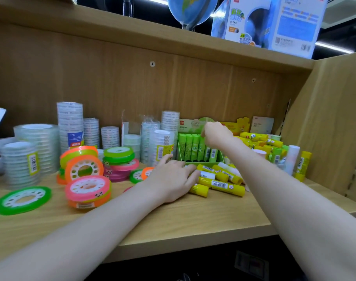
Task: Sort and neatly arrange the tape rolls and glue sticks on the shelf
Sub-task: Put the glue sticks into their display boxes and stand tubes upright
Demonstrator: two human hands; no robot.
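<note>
At the far left of the frame a green tape ring (23, 200) lies flat on the shelf (173, 224), with a pink and orange stack of rings (88, 190) just right of it. Behind them, in the middle left, clear tape rolls (70, 123) stand in tall columns against the back panel.

Near the centre, the left hand (171, 180) lies palm down, fingers spread and lightly bent, their tips touching the loose yellow glue sticks (220, 184). These sticks lie on their sides in a small heap just right of the fingertips, long axes running roughly left to right across the frame and tilted a little downward. Whether a finger already curls round one I cannot tell.

Just above, the green display box (200, 160) holds upright green glue sticks (190, 147). The right hand (217, 133) hovers over the row, fingers bunched downward on the top of a stick at the row's right end.

At the right edge a bigger pile of yellow sticks (270, 145) sprawls against the side wall.

The left hand is nearer the loose heap, so the next pickup likely falls to it, gripping across a stick's short side.
</note>
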